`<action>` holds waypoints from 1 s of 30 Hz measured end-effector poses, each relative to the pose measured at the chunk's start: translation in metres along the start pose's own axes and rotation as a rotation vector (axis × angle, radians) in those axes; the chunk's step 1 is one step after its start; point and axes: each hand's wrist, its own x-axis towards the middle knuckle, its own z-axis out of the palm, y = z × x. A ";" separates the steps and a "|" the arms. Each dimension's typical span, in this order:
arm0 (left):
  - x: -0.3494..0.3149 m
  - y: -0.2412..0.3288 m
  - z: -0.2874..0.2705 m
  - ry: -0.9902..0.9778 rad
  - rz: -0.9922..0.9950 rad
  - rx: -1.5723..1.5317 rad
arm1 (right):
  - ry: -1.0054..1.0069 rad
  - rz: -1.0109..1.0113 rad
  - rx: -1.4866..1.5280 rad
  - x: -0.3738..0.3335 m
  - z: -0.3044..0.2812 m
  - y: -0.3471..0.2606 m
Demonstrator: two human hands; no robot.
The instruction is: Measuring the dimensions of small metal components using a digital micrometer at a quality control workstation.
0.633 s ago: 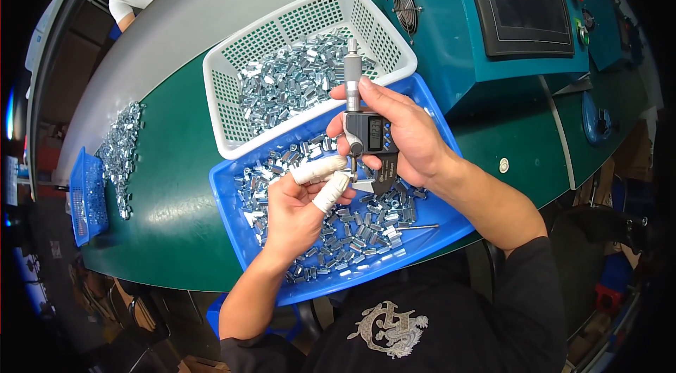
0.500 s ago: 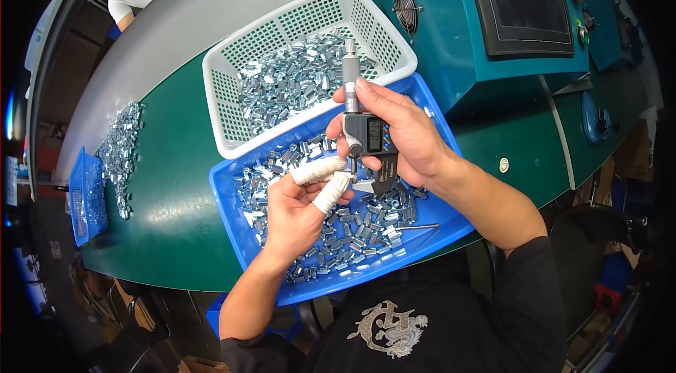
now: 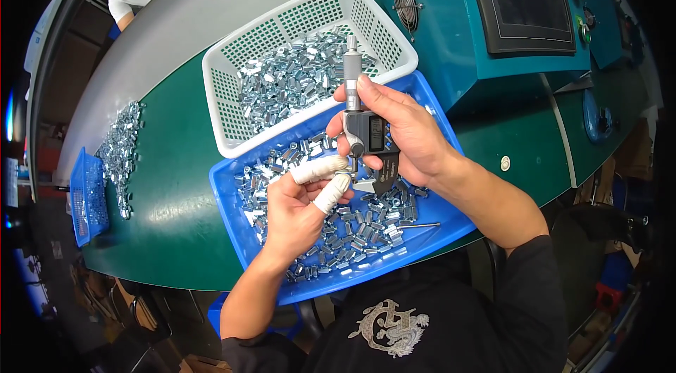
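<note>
Digital micrometer (image 3: 360,135) was clasped in the right hand (image 3: 415,135), over a blue tray (image 3: 445,232), lower end beside the left hand (image 3: 294,207), whose fingertips nearly met, their hold unclear.

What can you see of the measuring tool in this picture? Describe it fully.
The measuring tool has a slim silver-grey barrel, a grey body with a small display showing digits, and a dark curved frame below. The barrel looks like metal. The tool points up the picture, barrel uppermost, held above the blue tray. The right hand grips it, thumb against the barrel. At its lower gap, the left hand's covered fingers seem to pinch a small metal piece, mostly hidden.
</note>
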 end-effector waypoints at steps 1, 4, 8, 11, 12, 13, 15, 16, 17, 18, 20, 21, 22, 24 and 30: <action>0.000 0.000 0.000 -0.001 0.000 0.000 | 0.005 0.005 0.000 0.000 0.000 0.000; 0.001 -0.001 -0.001 -0.023 -0.013 -0.051 | 0.001 -0.006 0.005 0.000 -0.001 0.000; 0.000 -0.001 0.001 -0.009 0.035 -0.033 | 0.009 -0.010 0.015 0.000 -0.001 0.000; 0.000 0.000 0.001 -0.012 0.034 -0.031 | 0.022 -0.007 0.005 0.000 0.000 -0.001; 0.000 0.000 0.001 -0.012 0.033 -0.029 | 0.024 -0.008 0.002 0.000 0.001 -0.002; 0.000 0.000 0.000 -0.013 0.032 -0.029 | 0.027 -0.010 -0.002 -0.001 0.001 -0.002; 0.000 -0.001 0.000 -0.018 0.028 -0.018 | 0.031 -0.009 -0.011 -0.001 0.001 -0.002; 0.000 -0.001 0.000 -0.018 0.027 -0.019 | 0.034 -0.007 -0.020 -0.001 0.001 -0.001; 0.000 0.000 0.000 -0.019 0.023 -0.016 | 0.035 -0.007 -0.020 -0.001 0.001 -0.001; 0.000 0.000 0.000 -0.019 0.019 -0.013 | 0.034 -0.006 -0.022 -0.001 0.001 -0.001; 0.000 0.000 0.001 -0.016 0.017 -0.012 | 0.034 -0.005 -0.024 -0.002 0.001 -0.001; 0.000 0.000 0.001 -0.014 0.016 -0.012 | 0.040 -0.007 -0.034 -0.002 0.001 -0.001; 0.000 0.000 0.001 -0.013 0.015 -0.012 | 0.046 -0.009 -0.044 -0.002 0.001 -0.001; -0.001 -0.001 0.000 -0.015 0.019 -0.008 | 0.041 -0.005 -0.027 -0.002 0.002 -0.001; 0.000 -0.001 0.000 -0.010 0.023 -0.015 | 0.009 0.002 0.019 -0.002 0.000 -0.001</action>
